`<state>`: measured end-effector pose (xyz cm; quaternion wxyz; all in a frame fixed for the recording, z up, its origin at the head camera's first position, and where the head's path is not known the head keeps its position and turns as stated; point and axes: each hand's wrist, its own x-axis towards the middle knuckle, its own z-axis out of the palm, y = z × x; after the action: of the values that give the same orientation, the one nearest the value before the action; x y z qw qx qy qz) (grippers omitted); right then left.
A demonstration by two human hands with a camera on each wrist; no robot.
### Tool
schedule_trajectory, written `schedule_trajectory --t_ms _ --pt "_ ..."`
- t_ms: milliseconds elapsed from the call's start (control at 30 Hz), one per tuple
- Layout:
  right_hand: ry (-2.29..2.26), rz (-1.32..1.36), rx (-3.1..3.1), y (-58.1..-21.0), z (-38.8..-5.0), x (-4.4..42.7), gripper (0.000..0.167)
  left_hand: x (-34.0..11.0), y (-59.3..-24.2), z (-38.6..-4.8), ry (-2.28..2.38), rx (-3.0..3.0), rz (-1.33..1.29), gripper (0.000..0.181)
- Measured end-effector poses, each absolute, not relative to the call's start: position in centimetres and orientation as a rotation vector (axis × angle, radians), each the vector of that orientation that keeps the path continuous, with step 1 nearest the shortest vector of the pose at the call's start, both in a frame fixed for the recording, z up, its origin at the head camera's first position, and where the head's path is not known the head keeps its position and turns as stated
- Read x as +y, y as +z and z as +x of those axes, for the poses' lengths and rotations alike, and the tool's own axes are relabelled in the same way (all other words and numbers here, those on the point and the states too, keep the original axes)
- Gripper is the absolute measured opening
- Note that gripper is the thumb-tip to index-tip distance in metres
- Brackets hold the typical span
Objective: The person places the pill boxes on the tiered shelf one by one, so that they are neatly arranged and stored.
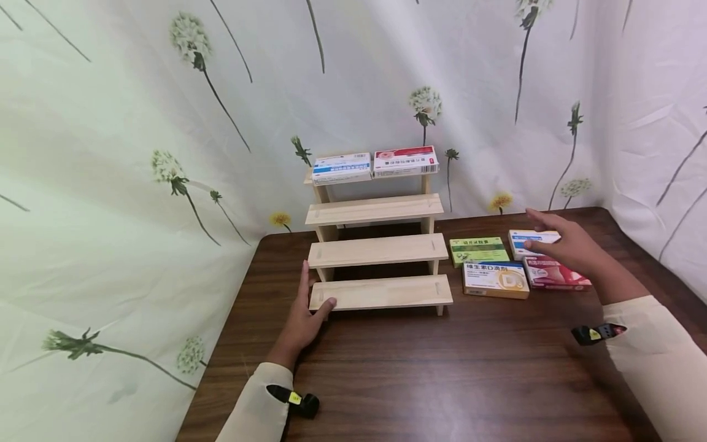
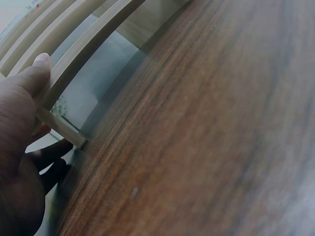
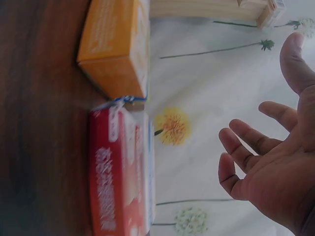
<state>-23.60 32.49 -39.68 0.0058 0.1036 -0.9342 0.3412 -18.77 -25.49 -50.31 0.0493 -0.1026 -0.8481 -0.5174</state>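
Observation:
A wooden four-step display shelf (image 1: 381,293) stands on the table. My left hand (image 1: 304,316) holds the left end of its lowest step, the thumb (image 2: 42,66) on the board and the other fingers around the side by the leg. My right hand (image 1: 571,245) hovers with spread fingers above the medicine boxes at the right, holding nothing. Beneath and beside it lie a blue-and-white box (image 1: 519,238), a red box (image 1: 558,275), a green box (image 1: 479,250) and a white-and-orange vitamin D box (image 1: 494,281).
On the shelf's top step lie a blue-and-white box (image 1: 342,167) and a red-and-white box (image 1: 405,161), side by side. A white curtain (image 1: 353,92) with dandelion print hangs behind the dark wooden table (image 1: 420,374).

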Motion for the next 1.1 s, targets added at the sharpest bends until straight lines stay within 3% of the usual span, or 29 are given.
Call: schedule_trajectory --t_ms 567,1100 --pt "1.075 0.196 -3.004 -42.0 -21.7 35.3 0.098 -25.7 -50.0 -18.9 -1.542 -2.595 -0.333 0.110" --pt "1.080 0.131 -2.982 -43.6 -20.3 37.4 0.097 -25.5 -50.2 -19.0 -1.572 -2.584 -0.335 0.110"
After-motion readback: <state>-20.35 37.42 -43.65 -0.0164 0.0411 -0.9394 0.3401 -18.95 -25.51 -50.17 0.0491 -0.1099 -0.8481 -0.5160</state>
